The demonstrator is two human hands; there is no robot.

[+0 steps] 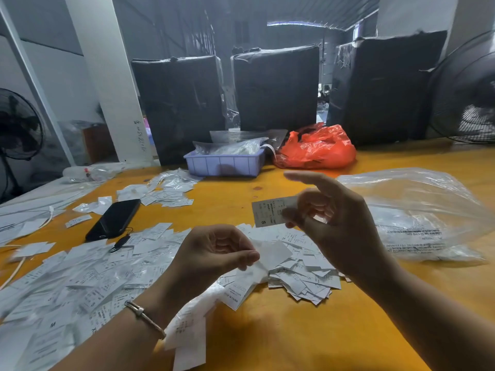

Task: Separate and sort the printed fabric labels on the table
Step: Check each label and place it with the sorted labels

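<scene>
Two raised hands, right hand (332,215) pinching S label (270,212), left hand (214,253) pinching blurred label (270,254)

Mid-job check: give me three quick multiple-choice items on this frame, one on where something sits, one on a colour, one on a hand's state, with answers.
1. Where is the phone?
A. in the tray
B. on the table left of the hands
C. under the red bag

2. What colour is the tray?
A. lilac-blue
B. green
C. black

3. What is the right hand doing?
A. resting flat
B. pinching a label marked S
C. gripping the clear bag

Answers:
1 B, it lies on the yellow table among labels.
2 A, its ribbed wall is pale lilac-blue.
3 B, the S label is held aloft.
</scene>
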